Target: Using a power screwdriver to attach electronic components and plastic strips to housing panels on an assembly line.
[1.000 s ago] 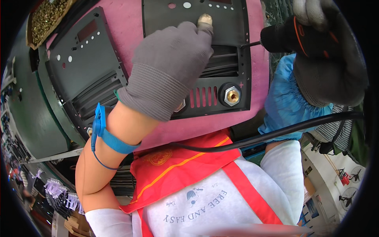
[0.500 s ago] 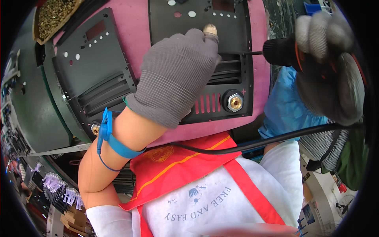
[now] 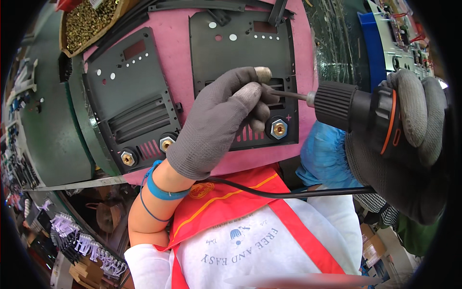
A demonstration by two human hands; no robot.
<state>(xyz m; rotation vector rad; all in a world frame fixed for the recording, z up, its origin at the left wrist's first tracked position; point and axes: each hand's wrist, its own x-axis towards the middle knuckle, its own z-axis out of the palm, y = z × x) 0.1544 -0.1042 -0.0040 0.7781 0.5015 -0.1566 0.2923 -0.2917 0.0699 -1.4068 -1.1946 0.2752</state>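
Note:
In my gloved right hand (image 3: 414, 115) is a black power screwdriver (image 3: 346, 108) with an orange ring, its long bit pointing left. My left hand (image 3: 216, 115), in a grey glove with pale, worn fingertips, pinches at the bit's tip. Whatever lies between those fingers is hidden. Both the fingers and the bit are over a black panel (image 3: 240, 58) with round holes, a window and louvred slots. A brass socket with a hex nut (image 3: 278, 129) sits at its lower right. To the left lies a similar black panel (image 3: 127, 86) with two such sockets.
A pink mat (image 3: 168, 58) lies under the panels. Small brass parts fill a cardboard box (image 3: 91, 24) at far left. Black strips (image 3: 197, 6) lie along the back, and a blue tray (image 3: 371, 43) stands at the right. A black cable (image 3: 288, 193) crosses before my apron.
The screwdriver's bit has come away from the panel's right edge and now points at my left fingers. My left hand has turned, bringing its fingertips to the bit. The view has shifted.

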